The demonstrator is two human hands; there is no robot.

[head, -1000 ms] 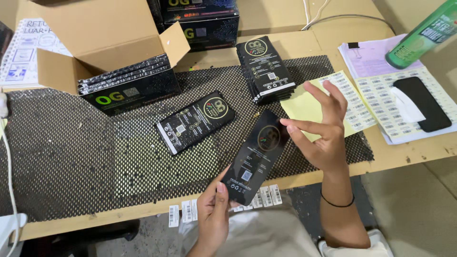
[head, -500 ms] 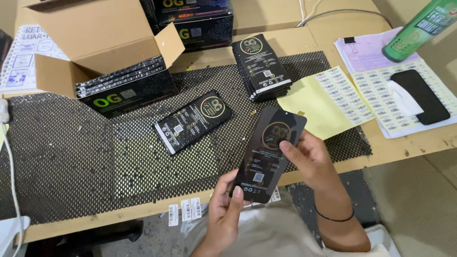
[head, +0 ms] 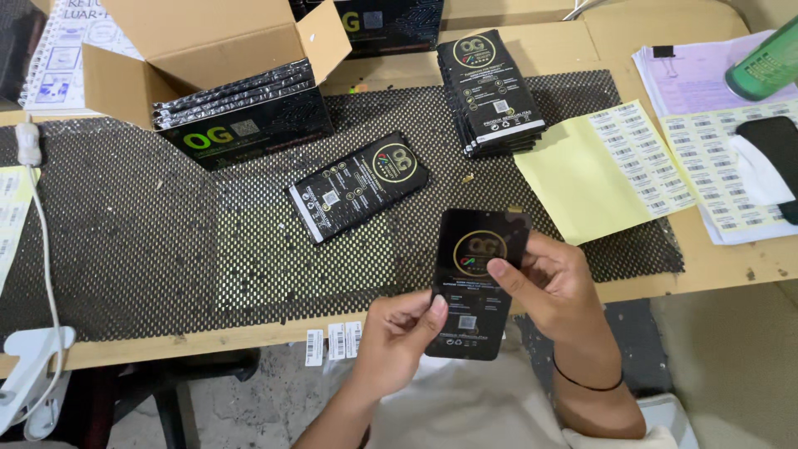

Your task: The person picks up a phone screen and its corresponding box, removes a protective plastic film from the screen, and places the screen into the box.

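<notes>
Both my hands hold one flat black packet (head: 474, 287) with a round gold emblem, upright over the table's front edge. My left hand (head: 397, 333) grips its lower left side with the thumb on the face. My right hand (head: 553, 283) holds its right edge, thumb pressed on the middle. Another identical black packet (head: 359, 187) lies alone on the black mesh mat (head: 150, 241). A stack of the same packets (head: 490, 91) stands at the back of the mat.
An open cardboard box (head: 208, 50) with packets and a black carton (head: 249, 129) sits back left. A yellow sheet with barcode stickers (head: 607, 166), more sticker sheets, a green bottle (head: 765, 62) and a phone (head: 773, 158) lie right. Sticker strips (head: 332, 341) hang off the front edge.
My right hand, open with spread fingers a second ago, has closed onto the packet. The packet has come lower and more upright, now held by both hands.
</notes>
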